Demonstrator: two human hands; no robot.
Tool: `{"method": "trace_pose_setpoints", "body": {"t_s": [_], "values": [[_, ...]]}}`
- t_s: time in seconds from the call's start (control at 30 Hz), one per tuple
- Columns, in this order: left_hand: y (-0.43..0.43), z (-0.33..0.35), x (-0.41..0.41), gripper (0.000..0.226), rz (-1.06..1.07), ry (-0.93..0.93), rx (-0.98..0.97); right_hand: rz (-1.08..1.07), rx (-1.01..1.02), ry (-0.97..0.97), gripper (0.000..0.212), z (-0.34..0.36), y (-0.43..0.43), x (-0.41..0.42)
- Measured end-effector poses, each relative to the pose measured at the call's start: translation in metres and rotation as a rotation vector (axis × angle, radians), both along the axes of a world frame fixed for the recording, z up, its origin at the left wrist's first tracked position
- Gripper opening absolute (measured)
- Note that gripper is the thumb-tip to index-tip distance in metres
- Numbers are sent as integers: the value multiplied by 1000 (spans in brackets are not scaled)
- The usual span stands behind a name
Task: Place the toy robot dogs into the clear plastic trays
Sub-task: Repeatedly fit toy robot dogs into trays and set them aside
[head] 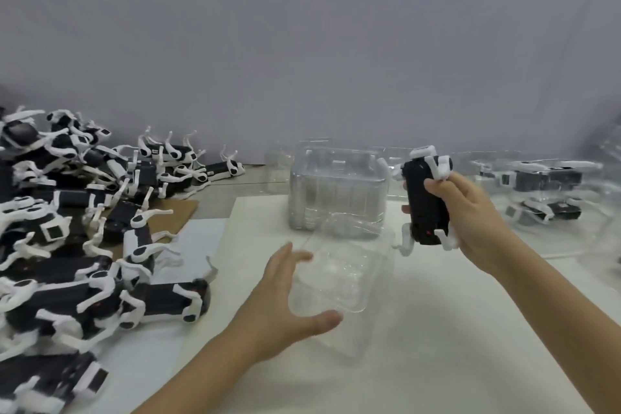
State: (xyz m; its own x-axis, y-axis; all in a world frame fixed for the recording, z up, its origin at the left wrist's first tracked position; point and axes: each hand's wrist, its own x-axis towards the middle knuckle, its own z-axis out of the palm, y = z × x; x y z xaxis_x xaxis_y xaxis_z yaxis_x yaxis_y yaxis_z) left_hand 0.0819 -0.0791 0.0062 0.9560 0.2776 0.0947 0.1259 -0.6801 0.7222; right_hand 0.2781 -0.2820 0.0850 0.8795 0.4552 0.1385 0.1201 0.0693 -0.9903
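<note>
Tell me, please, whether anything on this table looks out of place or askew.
Only the toy robot dogs at the left stand out. They lie in a jumbled heap with legs tangled and pointing every way, and some are overturned. Nothing looks spilled or broken.

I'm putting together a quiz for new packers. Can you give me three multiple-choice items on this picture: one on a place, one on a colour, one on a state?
1. Where does the pile of unpacked toy dogs lie?
A) at the left
B) at the right
C) on the wall

2. What colour is the body of the toy dog held in the right hand?
A) red
B) black
C) yellow

3. What is in the clear tray by the left hand?
A) a dog
B) nothing
C) paper

Key: 1 A, the heap fills the left side; 2 B, the body is black with white legs; 3 B, you can see straight through the empty tray.
</note>
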Motion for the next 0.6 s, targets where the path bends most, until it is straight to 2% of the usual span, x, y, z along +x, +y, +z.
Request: {"method": "trace_pose_setpoints", "body": {"t_s": [0.07,0.17,0.3,0.43,0.47,0.53,0.6], "values": [[-11,-3,-11,85,-13,71,124,-39,-51,23,12,-5,-1,2],[-39,-7,-27,100,-60,85,252,-16,-148,3,8,-13,1,-1],[-59,-6,-33,99,-146,73,105,36,-211,-66,9,-19,14,-9],[-33,-6,-17,85,-162,-255,120,105,-248,-132,16,-21,22,-12],[-21,-5,-8,85,-207,-269,94,120,-237,-124,18,-20,24,-12],[-1,-3,12,86,-302,-168,73,155,-242,-134,20,-18,27,-12],[7,-4,27,71,-322,-131,162,183,-254,-156,21,-15,32,-13]]}}
